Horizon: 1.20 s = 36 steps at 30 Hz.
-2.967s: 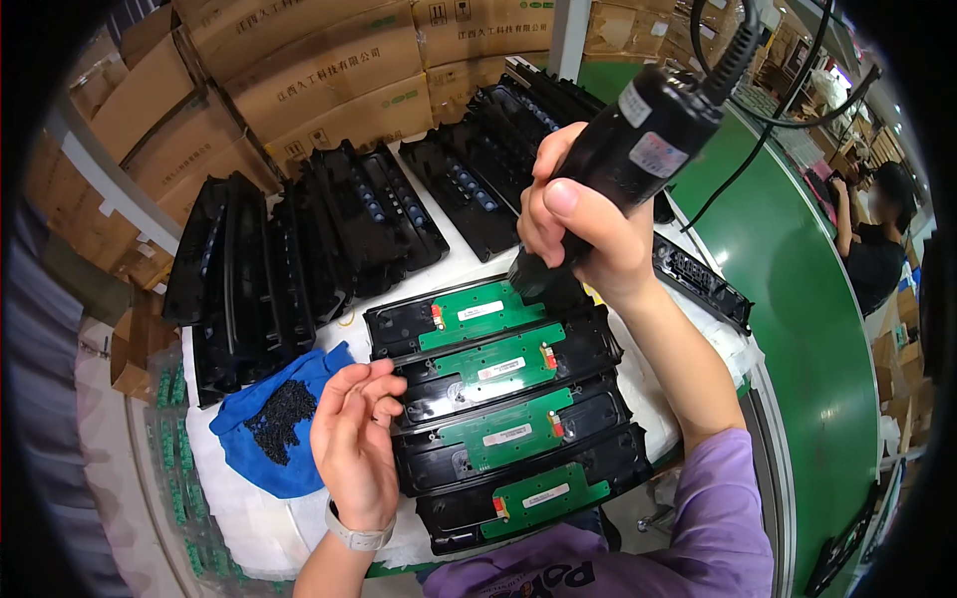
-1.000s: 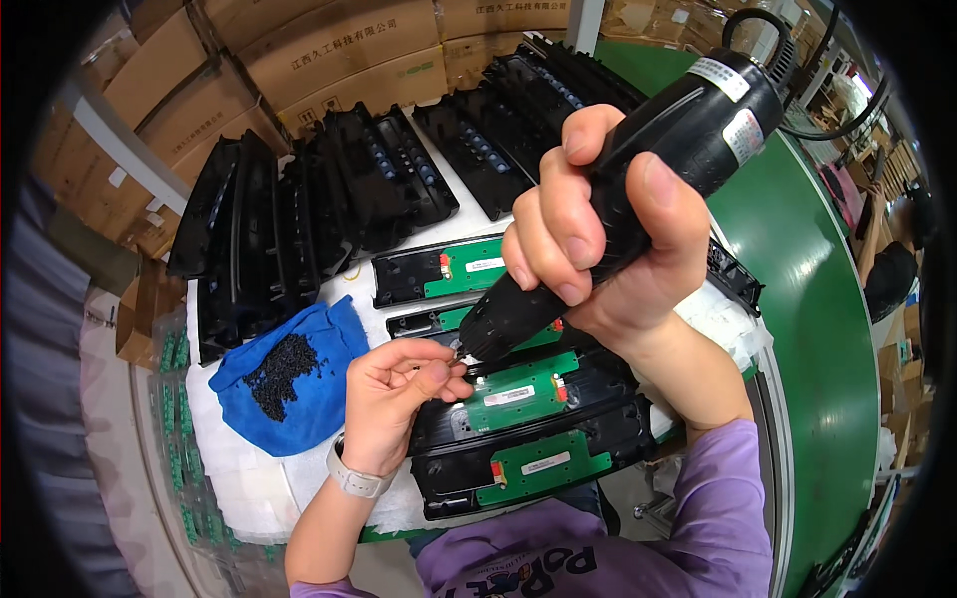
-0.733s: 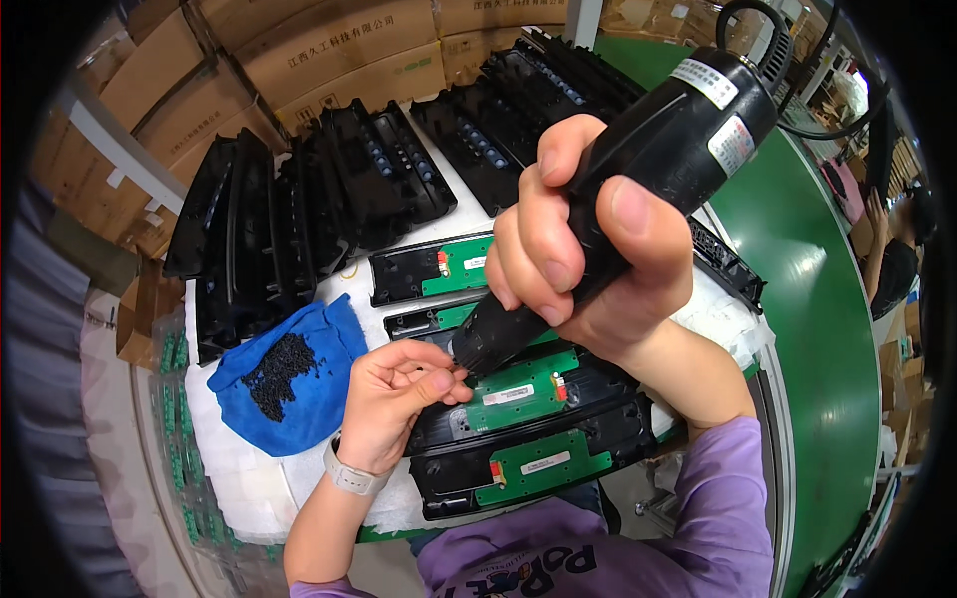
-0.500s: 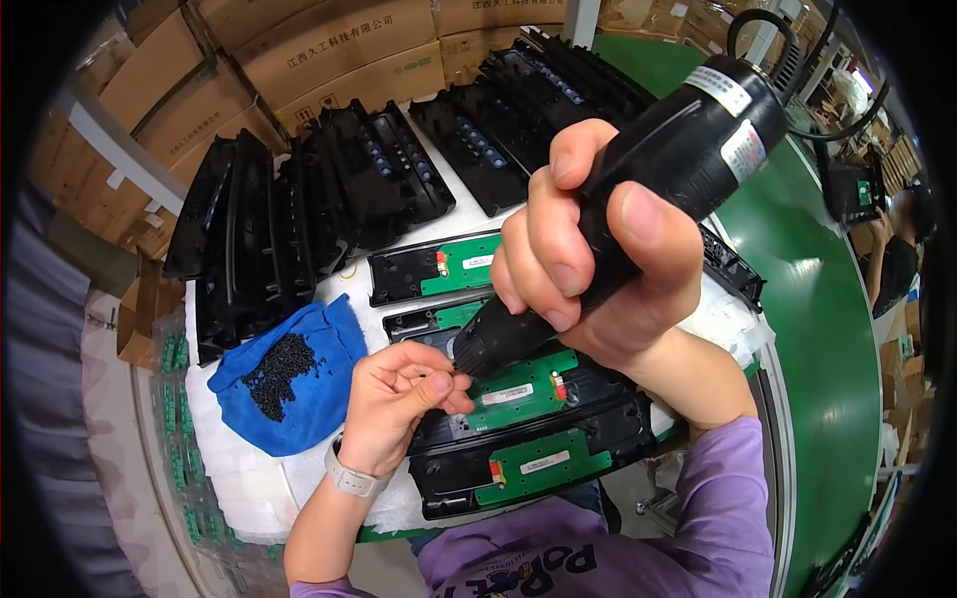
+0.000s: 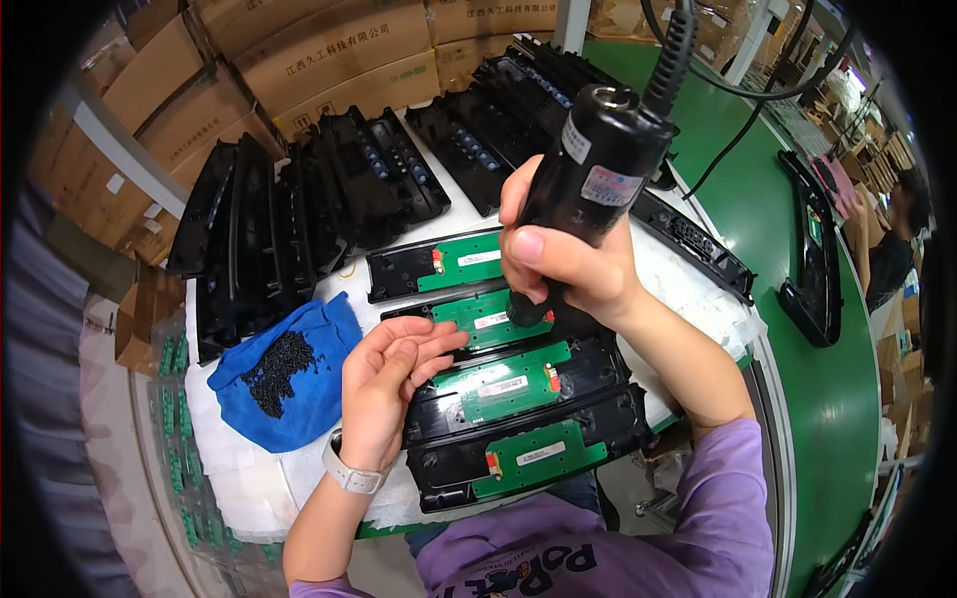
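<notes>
My right hand (image 5: 573, 261) is wrapped round a black corded electric screwdriver (image 5: 596, 164), held nearly upright. Its nose comes down over the right part of a green circuit board (image 5: 474, 317), close to a red-and-white connector; the exact contact point is hidden. That board lies in a long black plastic housing, second from the far end of a column of similar ones. My left hand (image 5: 384, 374), palm up with fingers loosely stretched and apart, is at the left end of this board. I see nothing held in it. Nearer me lie two more housings with green boards (image 5: 508, 384).
Left of my left hand, a blue cloth (image 5: 334, 324) bears a pile of small black screws (image 5: 282, 374). Black housings (image 5: 374, 179) stand along the back before cardboard boxes (image 5: 339, 50). Another housing (image 5: 812, 259) lies on the green surface at right, near another person (image 5: 887, 249).
The screwdriver has tipped upright, its nose moving from my left fingertips rightward onto the board. My left fingers have loosened from a pinch. A black housing now lies on the green surface at right.
</notes>
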Each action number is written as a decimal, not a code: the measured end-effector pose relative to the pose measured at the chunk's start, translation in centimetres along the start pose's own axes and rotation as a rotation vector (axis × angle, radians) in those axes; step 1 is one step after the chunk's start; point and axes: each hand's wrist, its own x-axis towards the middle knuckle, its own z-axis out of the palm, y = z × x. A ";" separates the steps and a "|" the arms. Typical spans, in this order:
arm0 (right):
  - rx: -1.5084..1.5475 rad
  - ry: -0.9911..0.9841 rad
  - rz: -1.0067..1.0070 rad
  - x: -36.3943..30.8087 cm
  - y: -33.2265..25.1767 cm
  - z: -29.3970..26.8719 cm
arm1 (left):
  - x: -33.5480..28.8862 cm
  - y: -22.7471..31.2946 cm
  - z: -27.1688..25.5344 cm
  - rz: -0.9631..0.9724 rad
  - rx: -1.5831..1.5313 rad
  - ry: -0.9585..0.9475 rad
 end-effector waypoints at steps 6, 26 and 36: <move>0.036 0.032 0.023 -0.1 0.4 0.2 | 0.1 0.3 -0.5 0.007 0.039 0.015; -0.281 -0.053 -0.136 -0.6 0.8 1.8 | 1.5 -0.4 -2.0 0.164 0.297 0.071; 0.391 -0.079 -0.371 -1.1 -1.1 1.4 | -0.4 0.4 -0.2 0.018 0.156 -0.140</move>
